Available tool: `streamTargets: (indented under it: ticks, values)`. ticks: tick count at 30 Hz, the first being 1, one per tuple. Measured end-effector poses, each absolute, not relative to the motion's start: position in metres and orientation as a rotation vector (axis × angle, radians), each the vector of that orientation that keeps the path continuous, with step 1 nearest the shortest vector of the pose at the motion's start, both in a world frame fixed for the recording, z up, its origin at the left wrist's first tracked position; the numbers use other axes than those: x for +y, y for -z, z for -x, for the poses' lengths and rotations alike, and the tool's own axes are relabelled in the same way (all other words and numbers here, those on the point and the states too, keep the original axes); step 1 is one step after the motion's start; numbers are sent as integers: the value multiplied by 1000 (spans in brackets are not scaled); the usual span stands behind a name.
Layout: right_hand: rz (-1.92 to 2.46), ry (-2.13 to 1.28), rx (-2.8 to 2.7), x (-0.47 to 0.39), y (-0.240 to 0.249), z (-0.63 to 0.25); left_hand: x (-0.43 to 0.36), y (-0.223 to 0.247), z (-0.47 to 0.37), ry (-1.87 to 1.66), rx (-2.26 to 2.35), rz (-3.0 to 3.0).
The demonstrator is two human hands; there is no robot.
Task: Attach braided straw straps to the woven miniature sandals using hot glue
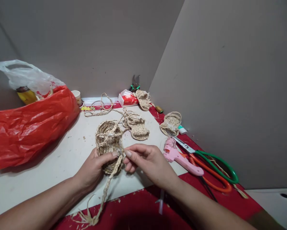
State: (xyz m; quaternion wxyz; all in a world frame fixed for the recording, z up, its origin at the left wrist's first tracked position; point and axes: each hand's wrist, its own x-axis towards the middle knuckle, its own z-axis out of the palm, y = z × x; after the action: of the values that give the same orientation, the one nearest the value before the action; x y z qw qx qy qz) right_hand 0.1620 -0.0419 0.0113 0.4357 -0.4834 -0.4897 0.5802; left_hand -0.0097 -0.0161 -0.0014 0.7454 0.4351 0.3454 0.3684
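Note:
A woven straw slipper-shaped piece (pixel 108 140) is held upright above the white board. My left hand (pixel 95 166) grips its left and lower side, the thumb pressed on its front. My right hand (pixel 144 159) is closed at its right edge, thumb and forefinger pinched where a braided straw cord (pixel 106 190) meets the piece. The cord hangs down to a frayed, knotted end near the front. Behind the held piece lies a second woven piece (pixel 139 127), with more cord looped beside it.
A red plastic bag (pixel 33 127) fills the left. At the right lie a pink glue gun (pixel 181 159), large scissors (pixel 186 147) and a woven piece (pixel 171 123). A tissue box (pixel 128 98), pruners (pixel 135 83) and a cup (pixel 76 97) stand by the back wall.

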Motion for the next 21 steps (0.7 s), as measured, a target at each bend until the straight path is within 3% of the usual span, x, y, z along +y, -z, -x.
streamTargets:
  ticks: [21]
  values:
    - [1278, -1310, -1413, -47, 4, -152, -27, 8, -2, -859, 869, -951]
